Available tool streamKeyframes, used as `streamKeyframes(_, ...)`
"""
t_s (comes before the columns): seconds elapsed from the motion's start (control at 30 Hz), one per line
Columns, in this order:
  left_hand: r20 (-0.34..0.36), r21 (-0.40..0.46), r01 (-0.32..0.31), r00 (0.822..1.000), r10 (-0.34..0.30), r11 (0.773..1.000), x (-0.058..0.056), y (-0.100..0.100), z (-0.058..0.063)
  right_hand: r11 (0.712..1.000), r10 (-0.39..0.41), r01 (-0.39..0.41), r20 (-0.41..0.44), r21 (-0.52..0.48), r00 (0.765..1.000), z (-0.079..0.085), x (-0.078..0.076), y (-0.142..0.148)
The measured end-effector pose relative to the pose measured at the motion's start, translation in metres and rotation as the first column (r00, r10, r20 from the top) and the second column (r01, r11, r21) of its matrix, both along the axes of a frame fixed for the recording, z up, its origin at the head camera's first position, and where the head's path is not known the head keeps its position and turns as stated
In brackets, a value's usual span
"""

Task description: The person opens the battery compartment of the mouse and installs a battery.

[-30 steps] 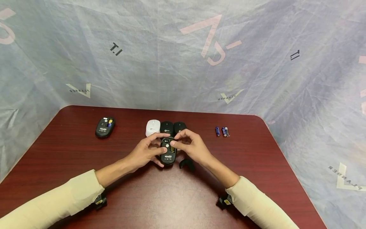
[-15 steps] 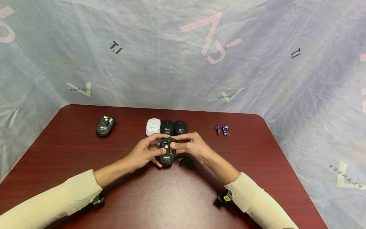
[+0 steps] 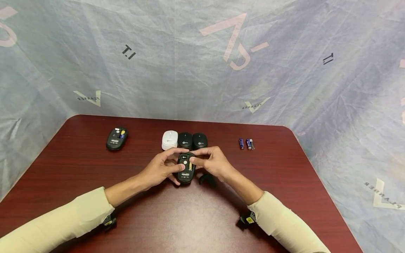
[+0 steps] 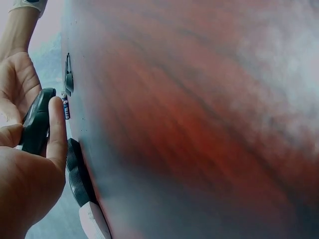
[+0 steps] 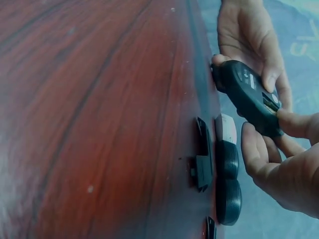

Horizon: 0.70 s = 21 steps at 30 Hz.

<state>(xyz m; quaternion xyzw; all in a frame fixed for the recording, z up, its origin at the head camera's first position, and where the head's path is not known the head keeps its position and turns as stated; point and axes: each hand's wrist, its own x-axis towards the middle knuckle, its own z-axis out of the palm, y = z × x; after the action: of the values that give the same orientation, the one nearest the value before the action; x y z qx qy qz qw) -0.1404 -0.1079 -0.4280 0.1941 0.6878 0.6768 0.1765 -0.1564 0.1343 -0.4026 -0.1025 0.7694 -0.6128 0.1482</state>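
A black computer mouse [image 3: 186,175] is held underside up above the table, its battery bay uncovered. My left hand [image 3: 159,167] grips it from the left, thumb on the underside and fingers round the edge. From the other side my right hand [image 3: 216,164] holds the far end, its thumb pressing at the top of the bay. A gold-coloured battery [image 3: 190,166] shows in the bay below that thumb. In the right wrist view, both hands close round the mouse [image 5: 249,99]. A curved black cover [image 3: 207,179] lies on the table beneath my right hand.
Behind my hands stand a white mouse [image 3: 169,139] and two black mice [image 3: 185,140], side by side. Another black mouse [image 3: 116,139] lies upturned at the back left, batteries in its bay. Several loose batteries [image 3: 249,144] lie at the back right.
My right index finger has straightened along the mouse's far end. The right thumb has shifted slightly at the bay, and more of the gold battery shows. The left hand keeps its grip.
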Motion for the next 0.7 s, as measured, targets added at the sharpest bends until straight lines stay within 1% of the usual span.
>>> streamKeyframes(0.07, 0.002, -0.002, 0.001, 1.0, -0.001, 1.0, 0.0, 0.0, 0.0, 0.995, 0.02, -0.011, -0.099, 0.096, 0.995, 0.0, 0.002, 0.0)
streamKeyframes(0.13, 0.007, 0.0, 0.003, 1.0, -0.003, 1.0, 0.0, 0.001, -0.001, 0.982, 0.041, -0.004, -0.195, 0.19, 0.98, 0.001, 0.005, -0.001)
streamKeyframes(0.2, 0.012, 0.008, 0.005, 1.0, -0.005, 1.0, 0.0, 0.001, -0.001, 0.966, 0.051, 0.019, -0.261, 0.259, 0.964, 0.001, 0.007, -0.002)
streamKeyframes(0.23, 0.017, 0.009, 0.004, 1.0, -0.004, 1.0, 0.0, 0.0, -0.001, 0.959, 0.055, 0.027, -0.277, 0.283, 0.959, 0.001, 0.007, -0.003)
streamKeyframes(0.33, 0.038, 0.005, -0.001, 0.999, 0.001, 1.0, -0.001, -0.004, -0.001, 0.958, 0.057, 0.021, -0.263, 0.285, 0.963, 0.001, 0.008, -0.005)
streamKeyframes(0.43, 0.07, -0.008, -0.022, 0.997, 0.022, 1.0, -0.002, -0.009, -0.003, 0.969, 0.066, -0.014, -0.204, 0.247, 0.977, -0.001, 0.008, -0.008)
streamKeyframes(0.57, 0.103, -0.011, -0.084, 0.991, 0.085, 0.996, -0.002, -0.018, -0.009, 0.974, 0.096, -0.066, -0.129, 0.218, 0.987, -0.002, 0.011, -0.011)
streamKeyframes(0.63, 0.109, -0.012, -0.121, 0.987, 0.121, 0.993, -0.001, -0.022, -0.011, 0.974, 0.122, -0.098, -0.108, 0.206, 0.987, -0.003, 0.013, -0.013)
streamKeyframes(0.7, 0.107, -0.03, -0.161, 0.981, 0.163, 0.986, 0.0, -0.027, -0.012, 0.974, 0.149, -0.129, -0.093, 0.186, 0.985, -0.003, 0.014, -0.015)
